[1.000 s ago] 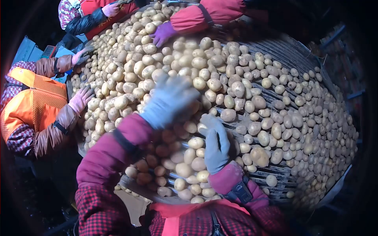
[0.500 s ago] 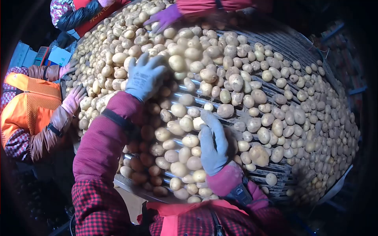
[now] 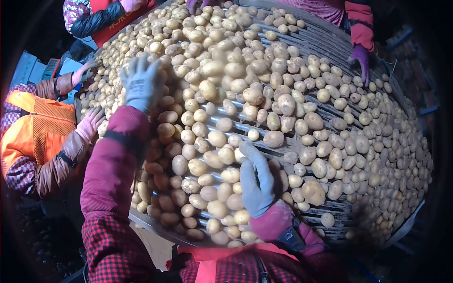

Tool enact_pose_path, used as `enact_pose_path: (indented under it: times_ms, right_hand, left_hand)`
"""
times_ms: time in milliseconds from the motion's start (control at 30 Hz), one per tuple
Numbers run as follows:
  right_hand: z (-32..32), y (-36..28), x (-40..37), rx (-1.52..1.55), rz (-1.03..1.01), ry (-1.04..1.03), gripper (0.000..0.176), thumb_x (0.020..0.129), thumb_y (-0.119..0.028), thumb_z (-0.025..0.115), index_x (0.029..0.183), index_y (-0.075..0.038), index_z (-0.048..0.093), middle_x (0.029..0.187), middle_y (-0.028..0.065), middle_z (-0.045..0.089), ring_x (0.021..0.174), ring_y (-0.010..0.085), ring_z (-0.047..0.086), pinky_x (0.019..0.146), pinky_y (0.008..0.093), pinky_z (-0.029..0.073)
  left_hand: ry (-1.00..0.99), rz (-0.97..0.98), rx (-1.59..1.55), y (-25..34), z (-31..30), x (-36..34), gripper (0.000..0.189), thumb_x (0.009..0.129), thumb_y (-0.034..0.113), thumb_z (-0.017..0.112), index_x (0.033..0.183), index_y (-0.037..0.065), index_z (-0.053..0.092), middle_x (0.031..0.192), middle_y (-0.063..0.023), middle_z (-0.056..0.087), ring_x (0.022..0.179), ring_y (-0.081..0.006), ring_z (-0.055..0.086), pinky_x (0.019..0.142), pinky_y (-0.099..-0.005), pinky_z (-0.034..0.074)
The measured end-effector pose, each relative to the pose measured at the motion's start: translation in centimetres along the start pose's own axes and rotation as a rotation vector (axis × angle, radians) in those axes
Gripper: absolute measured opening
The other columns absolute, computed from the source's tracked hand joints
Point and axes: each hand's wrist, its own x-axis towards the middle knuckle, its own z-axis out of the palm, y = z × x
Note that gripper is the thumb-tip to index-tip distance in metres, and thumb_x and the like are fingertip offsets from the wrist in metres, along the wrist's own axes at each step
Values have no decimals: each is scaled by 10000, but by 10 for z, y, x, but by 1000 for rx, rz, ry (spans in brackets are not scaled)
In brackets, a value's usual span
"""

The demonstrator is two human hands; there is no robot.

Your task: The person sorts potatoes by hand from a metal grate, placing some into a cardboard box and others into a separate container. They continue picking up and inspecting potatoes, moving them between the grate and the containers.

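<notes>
Pale potatoes (image 3: 217,138) of mixed sizes cover the roller bed (image 3: 309,45). My left hand (image 3: 140,85), in a grey-blue glove, is stretched over the potatoes at the left with its fingers spread; no potato shows in its grasp. On the near middle of the bed lies my right hand (image 3: 257,181), in a matching glove. Its fingers point forward, with a gap beside the thumb, and the fingertips are at a small potato (image 3: 239,154). What lies under the right palm is hidden.
At the left, a person in an orange vest (image 3: 35,127) has pink-gloved hands (image 3: 90,123) at the potatoes. Across the bed another person's purple-gloved hand (image 3: 361,62) hangs over the far right edge. Someone in a red apron (image 3: 113,19) stands far left.
My left hand has moved left over the potatoes, and more potatoes show where it was. The right hand has barely moved. The person opposite has shifted, a purple glove now showing at the right.
</notes>
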Motion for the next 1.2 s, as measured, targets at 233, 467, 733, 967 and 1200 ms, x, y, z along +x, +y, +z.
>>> enact_pose_path:
  times_ms: [233, 467, 733, 967, 1200]
  right_hand:
    - [2, 8, -5, 84, 19, -21, 326, 924, -83, 661, 1245, -48, 703, 1075, 138, 731, 895, 292, 685, 795, 402, 546]
    - [7, 7, -8, 130, 65, -56, 318, 962, -98, 623, 1266, -18, 677, 1110, 178, 717, 986, 286, 693, 831, 378, 550]
    - [10, 1, -14, 276, 159, -106, 351, 1033, -111, 542, 1349, 22, 618, 1240, 195, 697, 1133, 281, 673, 975, 386, 523]
    - [24, 20, -18, 411, 212, -124, 426, 1070, -79, 478, 1470, 67, 471, 1455, 192, 549, 1334, 245, 520, 1135, 368, 409]
    - [20, 61, -4, 224, 14, -219, 436, 1100, -173, 419, 1463, 67, 445, 1482, 202, 489, 1352, 282, 489, 1151, 405, 395]
  left_hand:
    - [-117, 550, -201, 121, -12, -3, 365, 842, 299, 695, 1158, 117, 671, 1161, -72, 641, 1167, -315, 569, 1082, -532, 389]
    - [-358, 409, -70, 148, -20, 1, 278, 911, 247, 596, 1148, 131, 685, 1155, -98, 672, 1143, -305, 606, 1027, -501, 406]
    - [259, 94, -799, 106, -76, -82, 418, 698, 115, 747, 1108, 165, 679, 1018, -68, 691, 972, -266, 646, 977, -464, 419]
    - [82, -941, -2211, 27, -156, -229, 556, 986, 122, 630, 1513, 54, 462, 1268, -101, 641, 1028, -225, 700, 873, -323, 586]
    - [419, -1197, -2198, 11, -153, -363, 545, 1000, 140, 675, 1491, 41, 460, 1261, -109, 679, 1004, -186, 717, 837, -310, 607]
